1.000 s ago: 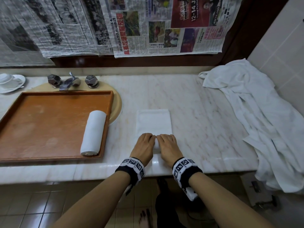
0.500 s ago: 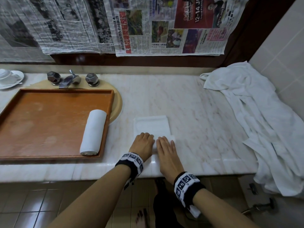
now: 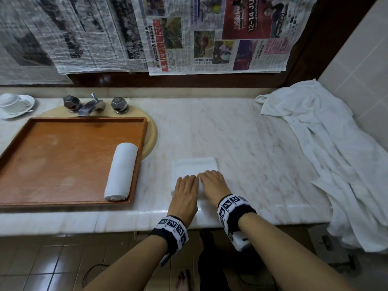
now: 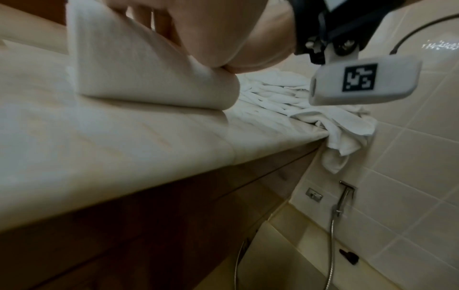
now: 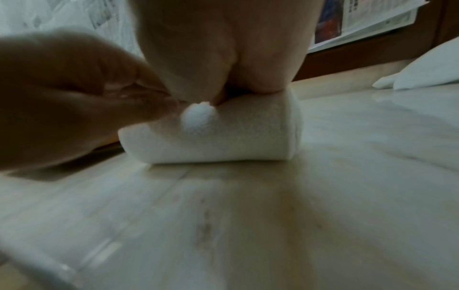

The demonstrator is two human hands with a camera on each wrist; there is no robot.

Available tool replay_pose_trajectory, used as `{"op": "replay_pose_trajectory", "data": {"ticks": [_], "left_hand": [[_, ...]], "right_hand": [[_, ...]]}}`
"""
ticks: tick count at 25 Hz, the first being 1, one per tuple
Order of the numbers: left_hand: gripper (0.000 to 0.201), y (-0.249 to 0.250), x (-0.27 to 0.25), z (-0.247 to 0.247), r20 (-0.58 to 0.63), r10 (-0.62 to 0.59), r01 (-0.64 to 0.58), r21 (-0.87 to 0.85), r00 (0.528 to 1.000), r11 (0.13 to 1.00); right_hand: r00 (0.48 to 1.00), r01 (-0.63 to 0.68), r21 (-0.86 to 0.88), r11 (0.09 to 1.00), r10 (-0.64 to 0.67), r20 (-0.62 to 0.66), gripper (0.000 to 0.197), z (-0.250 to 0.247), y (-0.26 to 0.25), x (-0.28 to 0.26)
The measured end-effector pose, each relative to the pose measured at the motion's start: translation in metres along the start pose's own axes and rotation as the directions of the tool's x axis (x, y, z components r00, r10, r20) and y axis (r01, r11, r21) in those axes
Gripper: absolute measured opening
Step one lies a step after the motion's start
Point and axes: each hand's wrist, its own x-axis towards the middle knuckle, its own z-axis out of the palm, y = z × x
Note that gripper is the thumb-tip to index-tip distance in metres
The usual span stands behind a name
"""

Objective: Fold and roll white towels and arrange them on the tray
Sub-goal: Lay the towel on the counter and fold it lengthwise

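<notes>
A white towel lies on the marble counter [image 3: 241, 143], partly rolled; its flat end [image 3: 194, 164] shows beyond my fingers. Both hands sit side by side on the roll [image 5: 236, 133], fingers curled over it: my left hand [image 3: 187, 181] on its left half, my right hand [image 3: 210, 177] on its right half. In the left wrist view my palm presses on top of the roll [image 4: 149, 78]. A finished rolled towel [image 3: 120, 171] lies along the right side of the wooden tray [image 3: 63, 154].
A heap of loose white towels [image 3: 325, 154] covers the counter's right end and hangs over the edge. The tray sits over a sink with a tap [image 3: 92, 106]. A cup and saucer [image 3: 12, 103] stand at the far left. Newspapers cover the wall.
The roll has moved away from me, so less flat towel shows ahead of it. My right hand slid back half a second ago and is now forward on the roll again.
</notes>
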Motion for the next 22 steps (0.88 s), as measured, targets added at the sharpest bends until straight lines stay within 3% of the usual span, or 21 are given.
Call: {"op": "replay_pose_trajectory", "data": {"ticks": [3, 5, 9, 10, 12, 14, 22], "left_hand": [[0.065, 0.006, -0.007, 0.004, 0.123, -0.019, 0.01, 0.074, 0.992, 0.997], [0.079, 0.004, -0.005, 0.006, 0.236, -0.027, -0.015, 0.176, 0.971, 0.984], [0.073, -0.002, 0.022, -0.004, 0.33, -0.096, -0.011, 0.306, 0.939, 0.952], [0.07, -0.004, 0.032, -0.007, 0.349, -0.103, -0.016, 0.322, 0.931, 0.947], [0.072, -0.006, 0.051, -0.014, 0.378, -0.103, -0.036, 0.344, 0.92, 0.938], [0.072, -0.007, 0.063, -0.02, 0.397, -0.124, -0.029, 0.359, 0.91, 0.933], [0.085, -0.02, 0.087, -0.014, 0.396, -0.163, 0.004, 0.373, 0.904, 0.928]], "right_hand": [[0.996, -0.049, 0.042, 0.998, 0.046, 0.072, 0.032, -0.005, -0.004, 0.003], [0.996, -0.074, 0.056, 0.996, 0.072, 0.047, 0.035, -0.006, -0.004, 0.003], [0.965, 0.033, -0.016, 0.999, -0.036, -0.261, 0.049, 0.012, -0.011, -0.025], [0.967, 0.04, -0.067, 0.997, -0.056, -0.248, 0.06, 0.017, -0.011, -0.032], [0.995, -0.014, -0.164, 0.986, -0.003, -0.101, 0.083, 0.019, -0.009, -0.037], [0.999, -0.024, -0.253, 0.967, 0.03, 0.019, 0.088, 0.011, -0.007, -0.025], [0.99, 0.027, -0.276, 0.961, 0.012, 0.138, 0.102, -0.005, 0.007, 0.038]]}}
